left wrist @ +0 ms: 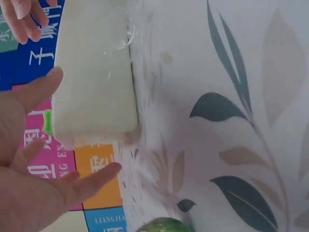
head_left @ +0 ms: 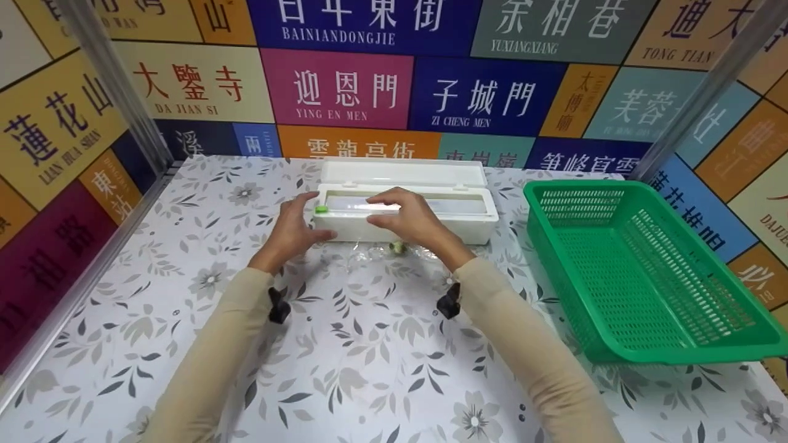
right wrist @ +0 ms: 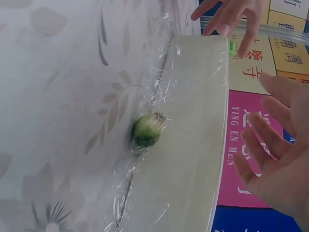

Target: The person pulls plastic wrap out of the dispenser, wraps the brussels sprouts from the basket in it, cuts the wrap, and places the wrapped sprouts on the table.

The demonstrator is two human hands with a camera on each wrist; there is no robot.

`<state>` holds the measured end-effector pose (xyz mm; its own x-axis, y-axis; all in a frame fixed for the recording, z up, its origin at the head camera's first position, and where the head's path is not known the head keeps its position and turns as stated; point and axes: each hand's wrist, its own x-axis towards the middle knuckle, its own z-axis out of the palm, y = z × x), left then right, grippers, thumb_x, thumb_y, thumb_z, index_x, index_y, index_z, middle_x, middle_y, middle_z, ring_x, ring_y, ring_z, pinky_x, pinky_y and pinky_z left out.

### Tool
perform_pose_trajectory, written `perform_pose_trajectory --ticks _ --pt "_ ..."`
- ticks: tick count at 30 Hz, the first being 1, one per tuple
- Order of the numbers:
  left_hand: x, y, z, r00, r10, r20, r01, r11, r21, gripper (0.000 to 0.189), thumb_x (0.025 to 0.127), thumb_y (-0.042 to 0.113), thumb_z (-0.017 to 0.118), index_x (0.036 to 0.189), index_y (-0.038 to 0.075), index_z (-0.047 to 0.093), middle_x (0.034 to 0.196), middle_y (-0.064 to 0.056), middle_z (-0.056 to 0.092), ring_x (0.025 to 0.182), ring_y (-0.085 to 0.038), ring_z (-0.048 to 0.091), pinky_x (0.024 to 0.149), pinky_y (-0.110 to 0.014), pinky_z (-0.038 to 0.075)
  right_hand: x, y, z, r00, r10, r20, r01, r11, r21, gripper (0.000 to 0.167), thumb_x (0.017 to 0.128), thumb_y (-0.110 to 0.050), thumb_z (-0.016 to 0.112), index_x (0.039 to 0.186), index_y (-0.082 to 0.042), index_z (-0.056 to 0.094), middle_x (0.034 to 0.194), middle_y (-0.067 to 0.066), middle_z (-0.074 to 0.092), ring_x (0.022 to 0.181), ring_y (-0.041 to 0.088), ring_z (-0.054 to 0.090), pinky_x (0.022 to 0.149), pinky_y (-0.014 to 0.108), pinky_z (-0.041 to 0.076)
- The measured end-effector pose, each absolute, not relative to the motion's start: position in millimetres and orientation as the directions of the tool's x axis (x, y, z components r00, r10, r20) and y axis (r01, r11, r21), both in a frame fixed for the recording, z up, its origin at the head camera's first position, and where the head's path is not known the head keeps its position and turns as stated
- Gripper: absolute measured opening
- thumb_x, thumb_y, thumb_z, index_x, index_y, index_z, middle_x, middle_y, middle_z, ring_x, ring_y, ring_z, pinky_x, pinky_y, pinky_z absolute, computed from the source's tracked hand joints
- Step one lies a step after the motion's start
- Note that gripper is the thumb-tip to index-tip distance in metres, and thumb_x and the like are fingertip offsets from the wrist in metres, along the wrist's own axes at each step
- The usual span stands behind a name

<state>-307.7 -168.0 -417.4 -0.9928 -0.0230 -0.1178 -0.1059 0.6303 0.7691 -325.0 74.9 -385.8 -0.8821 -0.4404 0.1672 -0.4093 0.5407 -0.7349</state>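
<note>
A white cling film dispenser (head_left: 351, 231) lies across the table with its lid (head_left: 403, 174) raised and a green slider (head_left: 321, 210) at its left end. Beside that end my left hand (head_left: 288, 231) has its fingers and thumb spread apart. Over the box's middle, my right hand (head_left: 412, 216) holds nothing, thumb and fingers apart. Clear film (right wrist: 123, 195) drapes down the front onto the table. A small round green fruit or vegetable (right wrist: 147, 130) sits under it against the box. At the left wrist view's lower edge shows part of another-looking green round thing (left wrist: 164, 226).
A green perforated plastic basket (head_left: 563, 264) stands on the right. The table (head_left: 345, 369) has a leaf-and-flower cover. Behind it rises a wall of coloured sign panels (head_left: 338, 92), with clear upright posts (head_left: 123, 80) at the corners.
</note>
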Motion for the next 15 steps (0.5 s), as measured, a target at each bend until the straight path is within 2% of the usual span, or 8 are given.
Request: perform_pose_trajectory --ticks 5,9,15 --pt "-319 -169 -424 -0.994 0.036 -0.106 -0.062 0.614 0.787 0.089 0.084 0.023 0.082 0.156 0.027 0.030 0.162 -0.015 0.026 0.153 -0.032 0.024 0.129 -0.053 0.019 -333 61 -386 -0.881 -0.450 0.146 -0.389 0.511 -0.766 0.040 0.092 -0.027 0.074 0.129 -0.013 0.069 0.131 0.007 0.066 0.127 0.031 0.057 0.110 0.042 0.049" --pt "-324 -167 -430 -0.994 0.084 -0.071 -0.009 0.582 0.813 0.085 0.085 0.020 0.081 0.155 0.024 0.034 0.164 -0.011 0.029 0.154 -0.031 0.023 0.129 -0.052 0.018 -337 50 -389 -0.883 -0.446 0.143 -0.384 0.514 -0.767 0.039 0.091 -0.028 0.075 0.128 -0.014 0.070 0.130 0.005 0.066 0.125 0.029 0.059 0.109 0.039 0.050" --pt "-329 -163 -439 -0.998 0.065 -0.026 0.013 0.542 0.840 0.077 0.086 0.019 0.079 0.152 0.022 0.040 0.161 -0.010 0.037 0.151 -0.030 0.031 0.127 -0.047 0.026 -341 32 -393 -0.888 -0.440 0.135 -0.371 0.510 -0.776 0.037 0.092 -0.026 0.074 0.127 -0.015 0.070 0.129 0.006 0.066 0.125 0.028 0.059 0.107 0.037 0.052"
